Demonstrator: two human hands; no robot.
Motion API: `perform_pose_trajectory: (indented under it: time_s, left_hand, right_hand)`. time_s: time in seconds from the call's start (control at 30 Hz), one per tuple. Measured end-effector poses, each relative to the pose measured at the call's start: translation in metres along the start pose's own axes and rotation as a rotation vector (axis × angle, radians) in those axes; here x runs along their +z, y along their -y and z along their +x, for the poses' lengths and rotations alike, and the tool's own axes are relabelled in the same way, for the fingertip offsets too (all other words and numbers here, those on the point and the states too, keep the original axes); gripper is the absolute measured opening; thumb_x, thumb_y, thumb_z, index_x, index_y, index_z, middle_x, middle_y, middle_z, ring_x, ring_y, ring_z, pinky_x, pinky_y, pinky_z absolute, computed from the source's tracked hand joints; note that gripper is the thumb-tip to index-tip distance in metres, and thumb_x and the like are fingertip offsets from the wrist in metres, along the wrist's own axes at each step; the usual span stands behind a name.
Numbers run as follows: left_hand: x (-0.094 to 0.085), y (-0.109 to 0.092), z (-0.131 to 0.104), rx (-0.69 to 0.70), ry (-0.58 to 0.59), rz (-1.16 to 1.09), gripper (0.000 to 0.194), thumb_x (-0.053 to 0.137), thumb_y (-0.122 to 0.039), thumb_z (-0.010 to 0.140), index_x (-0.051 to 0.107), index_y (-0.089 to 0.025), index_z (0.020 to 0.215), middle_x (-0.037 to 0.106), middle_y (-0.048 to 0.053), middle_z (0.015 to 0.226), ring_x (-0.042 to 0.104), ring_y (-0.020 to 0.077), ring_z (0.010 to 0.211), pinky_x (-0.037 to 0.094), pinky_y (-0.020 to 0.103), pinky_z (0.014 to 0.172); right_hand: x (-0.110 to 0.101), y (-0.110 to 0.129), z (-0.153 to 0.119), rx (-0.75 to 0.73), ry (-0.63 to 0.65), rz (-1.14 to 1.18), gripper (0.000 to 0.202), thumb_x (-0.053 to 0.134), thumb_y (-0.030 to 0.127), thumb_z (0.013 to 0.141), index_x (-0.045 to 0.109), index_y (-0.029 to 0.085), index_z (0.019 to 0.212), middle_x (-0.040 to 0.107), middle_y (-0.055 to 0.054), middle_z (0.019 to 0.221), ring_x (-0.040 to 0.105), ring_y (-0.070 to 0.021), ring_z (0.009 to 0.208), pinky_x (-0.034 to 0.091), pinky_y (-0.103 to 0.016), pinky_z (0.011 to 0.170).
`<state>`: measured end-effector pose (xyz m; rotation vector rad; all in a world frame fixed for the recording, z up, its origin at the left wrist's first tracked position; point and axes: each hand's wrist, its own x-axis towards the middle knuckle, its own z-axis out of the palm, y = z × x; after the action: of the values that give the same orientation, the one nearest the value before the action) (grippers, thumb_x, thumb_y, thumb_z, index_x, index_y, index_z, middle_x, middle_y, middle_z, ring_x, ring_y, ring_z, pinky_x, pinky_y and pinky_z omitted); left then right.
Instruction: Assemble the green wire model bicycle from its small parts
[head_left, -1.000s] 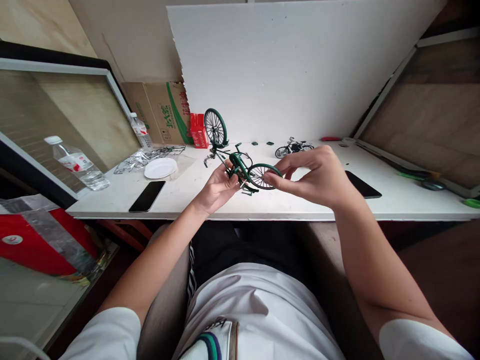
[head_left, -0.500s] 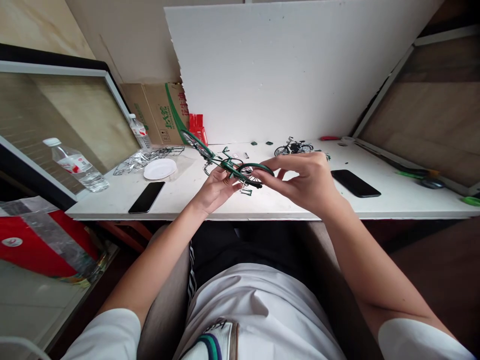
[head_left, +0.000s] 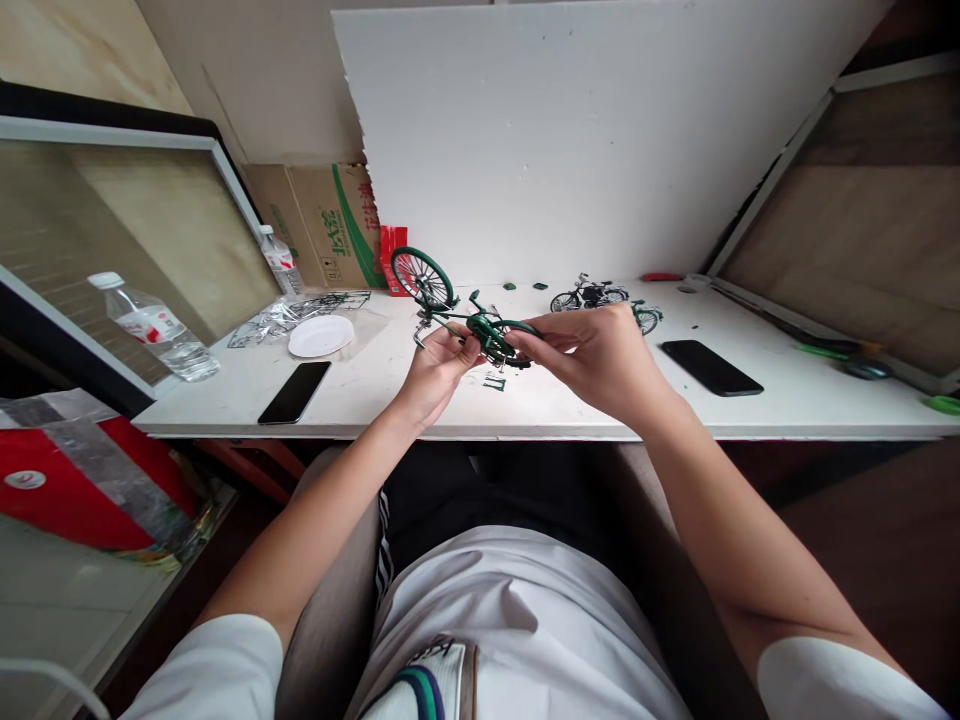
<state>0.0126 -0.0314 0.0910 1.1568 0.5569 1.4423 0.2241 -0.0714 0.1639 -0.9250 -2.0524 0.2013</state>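
Glossy green metal bicycle model [head_left: 480,325]

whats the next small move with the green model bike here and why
Probably keep the left hand steady on the green model bike while the right hand adjusts its pinch at the rear wheel. Both hands hold the bike above the table, tilted, and a small green part lies loose just beneath, so the rear end looks unfinished.

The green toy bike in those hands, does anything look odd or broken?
Nothing looks broken. The green model bicycle is held tilted above the table by the left hand and right hand, and a small green part lies loose beneath it.
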Motion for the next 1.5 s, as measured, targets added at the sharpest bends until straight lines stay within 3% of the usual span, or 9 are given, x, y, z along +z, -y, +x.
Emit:
perform_pose_trajectory:
  time_s: [0.27, 0.5, 0.63, 0.73, 0.87, 0.97, 1.1, 1.23, 1.5]
  left_hand:
    - [-0.002, 0.002, 0.001, 0.015, 0.030, 0.002, 0.042, 0.098, -0.041, 0.072, 0.070, -0.021, 0.097, 0.074, 0.001, 0.094, 0.070, 0.0174, 0.095, 0.055, 0.031, 0.091]
    - [-0.002, -0.001, 0.002, 0.055, 0.003, 0.116, 0.036, 0.094, -0.042, 0.078, 0.073, -0.021, 0.098, 0.076, 0.004, 0.104, 0.070, 0.0177, 0.098, 0.056, 0.028, 0.086]
    - [-0.005, -0.011, 0.002, 0.028, 0.054, 0.317, 0.043, 0.087, -0.056, 0.084, 0.076, -0.019, 0.101, 0.079, 0.008, 0.105, 0.075, 0.0212, 0.096, 0.057, 0.028, 0.077]
    - [-0.008, -0.020, -0.001, -0.021, 0.067, 0.482, 0.055, 0.076, -0.067, 0.088, 0.076, -0.015, 0.104, 0.081, 0.013, 0.100, 0.079, 0.0230, 0.082, 0.059, 0.028, 0.067]
    - [-0.002, -0.031, -0.012, 0.171, -0.088, 0.665, 0.055, 0.075, -0.065, 0.091, 0.077, -0.015, 0.114, 0.083, 0.012, 0.093, 0.079, 0.0216, 0.072, 0.060, 0.027, 0.059]
    - [0.010, -0.035, -0.023, 0.318, -0.134, 0.748, 0.045, 0.074, -0.060, 0.093, 0.080, -0.016, 0.095, 0.083, 0.010, 0.087, 0.081, 0.0208, 0.074, 0.065, 0.026, 0.063]
    - [0.021, -0.031, -0.032, 0.454, -0.089, 0.754, 0.041, 0.087, -0.046, 0.085, 0.082, -0.018, 0.115, 0.084, 0.010, 0.114, 0.083, 0.0264, 0.100, 0.071, 0.033, 0.082]
    - [0.023, -0.023, -0.033, 0.556, -0.111, 0.742, 0.030, 0.084, -0.034, 0.090, 0.084, -0.020, 0.117, 0.083, 0.008, 0.118, 0.083, 0.0261, 0.104, 0.070, 0.041, 0.100]
    - [0.021, -0.022, -0.033, 0.765, -0.104, 0.766, 0.025, 0.078, -0.027, 0.096, 0.083, -0.022, 0.120, 0.081, 0.008, 0.125, 0.080, 0.0265, 0.115, 0.067, 0.042, 0.106]
  right_hand:
    - [-0.005, 0.012, 0.000, 0.016, 0.177, 0.139, 0.032, 0.066, 0.043, 0.098, 0.085, 0.016, 0.095, 0.073, 0.000, 0.073, 0.068, -0.0154, 0.068, 0.055, -0.025, 0.066]
    - [0.004, 0.003, 0.000, -0.002, 0.134, 0.137, 0.030, 0.064, 0.039, 0.101, 0.083, 0.018, 0.093, 0.076, -0.002, 0.080, 0.067, -0.0151, 0.070, 0.060, -0.027, 0.073]
    - [0.008, -0.002, 0.002, 0.007, 0.056, 0.137, 0.036, 0.066, 0.047, 0.100, 0.081, 0.018, 0.085, 0.075, -0.003, 0.078, 0.064, -0.0163, 0.072, 0.058, -0.026, 0.069]
    - [0.010, -0.006, 0.003, 0.013, 0.002, 0.128, 0.041, 0.069, 0.054, 0.099, 0.080, 0.019, 0.082, 0.074, -0.003, 0.078, 0.064, -0.0168, 0.073, 0.056, -0.026, 0.066]
    - [0.015, -0.012, 0.005, 0.015, -0.098, 0.150, 0.047, 0.072, 0.060, 0.096, 0.078, 0.017, 0.080, 0.070, -0.004, 0.072, 0.061, -0.0162, 0.071, 0.054, -0.026, 0.062]
    - [0.021, -0.016, 0.006, 0.006, -0.151, 0.166, 0.047, 0.070, 0.058, 0.098, 0.077, 0.015, 0.079, 0.068, -0.004, 0.071, 0.059, -0.0150, 0.069, 0.056, -0.026, 0.064]
    - [0.030, -0.017, 0.005, -0.035, -0.156, 0.163, 0.040, 0.067, 0.049, 0.101, 0.079, 0.015, 0.083, 0.068, -0.004, 0.073, 0.059, -0.0138, 0.068, 0.058, -0.026, 0.066]
    - [0.033, -0.012, 0.003, -0.078, -0.197, 0.175, 0.031, 0.067, 0.042, 0.102, 0.082, 0.017, 0.091, 0.070, -0.004, 0.076, 0.061, -0.0141, 0.069, 0.059, -0.026, 0.067]
    - [0.023, 0.004, -0.002, -0.201, -0.182, 0.085, 0.028, 0.063, 0.026, 0.102, 0.083, 0.024, 0.121, 0.079, -0.006, 0.100, 0.072, -0.0171, 0.086, 0.066, -0.029, 0.081]
